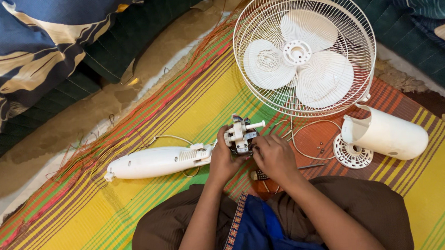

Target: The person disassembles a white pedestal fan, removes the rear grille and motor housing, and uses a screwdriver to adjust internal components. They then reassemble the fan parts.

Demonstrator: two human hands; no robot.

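A small fan motor with a white shaft pointing right is held up over the mat between both hands. My left hand grips its left side from below. My right hand is closed on its right lower side, fingers at the metal body. A white fan neck housing lies flat to the left, joined to the motor by thin wires. Behind the motor lies the white fan guard with its blades.
A white cylindrical motor cover and a round vented cap lie to the right. A screwdriver and small screws rest on the striped woven mat. Dark green cushions and blue patterned bedding border the mat. My knees fill the near edge.
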